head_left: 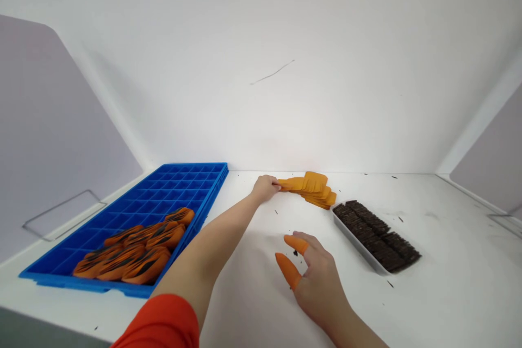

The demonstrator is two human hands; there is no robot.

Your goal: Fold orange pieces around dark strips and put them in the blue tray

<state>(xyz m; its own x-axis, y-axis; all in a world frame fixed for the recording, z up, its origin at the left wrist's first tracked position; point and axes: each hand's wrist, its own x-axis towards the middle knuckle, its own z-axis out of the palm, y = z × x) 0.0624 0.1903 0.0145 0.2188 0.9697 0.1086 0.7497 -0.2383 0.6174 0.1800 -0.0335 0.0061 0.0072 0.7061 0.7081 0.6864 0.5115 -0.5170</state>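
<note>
My left hand (266,188) reaches far forward, its fingers pinched on the left end of an orange piece in a fanned stack of flat orange pieces (317,187). Nearer to me, my right hand (316,277) hovers over the white table with thumb and forefinger apart and nothing between them. Orange covers sit on those two fingertips. Right of that hand stands a shallow tray (359,247) filled with rows of thin dark brown strips (373,234).
On the left lies a blue compartment tray (163,196), its near part holding several orange bundles with dark strips (134,255). Dark crumbs dot the white table (253,304). A white wall (326,92) rises behind, with side panels left and right.
</note>
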